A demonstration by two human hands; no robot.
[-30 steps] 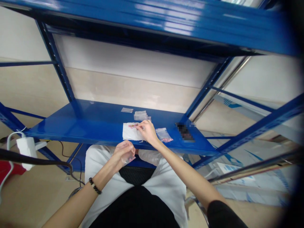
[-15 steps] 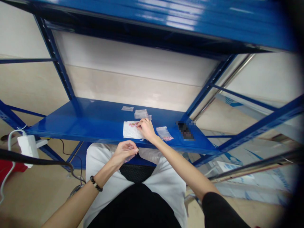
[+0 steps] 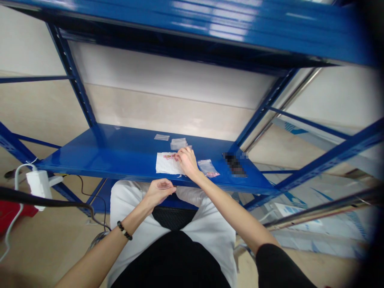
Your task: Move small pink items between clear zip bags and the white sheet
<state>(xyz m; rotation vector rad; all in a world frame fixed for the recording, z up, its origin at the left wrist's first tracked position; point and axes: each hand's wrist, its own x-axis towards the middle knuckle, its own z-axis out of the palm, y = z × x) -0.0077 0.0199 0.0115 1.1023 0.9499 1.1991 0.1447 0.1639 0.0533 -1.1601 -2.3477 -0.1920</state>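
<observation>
My left hand [image 3: 162,191] is curled in front of the shelf edge, thumb and fingertips together around a thin, see-through piece that looks like clear plastic. Over the right side of a white tissue [image 3: 166,167] my right hand [image 3: 186,161] is bent down with its fingertips pinched. Small pink and coloured beads [image 3: 169,157] lie on the tissue beside those fingertips; whether a bead is between them is hidden. To the right of this hand lies a clear plastic bag [image 3: 207,166] with pink bits inside. Behind the tissue are several flat clear bags [image 3: 178,143].
Another small clear bag [image 3: 162,137] lies farther back on the blue shelf [image 3: 126,150]. A dark, blurred-out phone-like object [image 3: 235,165] is at the right. An upper blue shelf [image 3: 192,36] hangs overhead. At the left are a white power strip [image 3: 39,188] and cables.
My right hand has shifted slightly to the right and up over the tissue. My left hand has turned a little and its fingers are curled closer. The bags and tissue stay in place.
</observation>
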